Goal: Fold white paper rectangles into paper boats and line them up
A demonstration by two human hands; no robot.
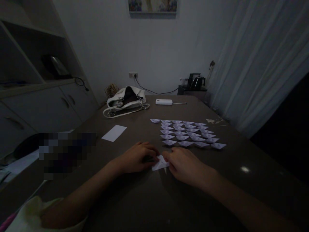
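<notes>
pinching a small folded paper (159, 165) at or just above the counter (135, 203), the left hand (140, 157) and right hand (185, 165) curl nearly closed on its sides; it should be light, easily creased, best held along folded edges.

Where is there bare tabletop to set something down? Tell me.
Bare: the tabletop between the white sheet and paper boats; another patch right of the right hand and forearm. Crowded: the boats' tight rows, and just in front, where the left hand and right hand pinch folded paper.
</notes>
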